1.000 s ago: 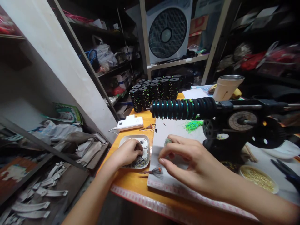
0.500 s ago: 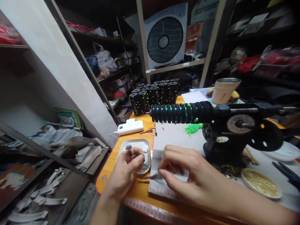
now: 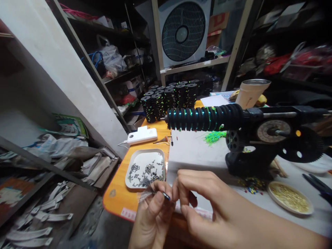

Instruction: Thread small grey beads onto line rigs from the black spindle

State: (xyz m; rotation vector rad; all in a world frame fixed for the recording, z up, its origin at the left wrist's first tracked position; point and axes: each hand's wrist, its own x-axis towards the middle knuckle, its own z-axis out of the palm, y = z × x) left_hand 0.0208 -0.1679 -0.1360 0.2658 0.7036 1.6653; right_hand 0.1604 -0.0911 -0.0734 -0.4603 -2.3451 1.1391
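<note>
My left hand [image 3: 155, 211] is closed in a pinch on a small dark shiny piece [image 3: 166, 196], rounded like a tiny tube. Thin pale strands [image 3: 145, 195] fan out leftward from its fingers. Close beside it, my right hand [image 3: 199, 193] has thumb and fingers curled together near the left fingertips; whatever it holds is hidden. Just beyond the left hand lies a white tray [image 3: 141, 156] with many small dark metal bits [image 3: 149, 168]. A black winding machine [image 3: 252, 155] stands behind the right hand, its ribbed black roller [image 3: 202, 118] wrapped with shiny blue-green material.
Black spools [image 3: 169, 97] stand in stacks at the back. A white power bank [image 3: 142, 135] lies left; green strands [image 3: 214, 137] lie under the roller. At right are a dish of golden beads [image 3: 289, 197], dark pliers [image 3: 317, 186] and a beige cup [image 3: 251, 93].
My left hand has moved from over the tray down and right to meet my right hand, with the small dark piece now showing in its pinch. The right hand has lowered slightly.
</note>
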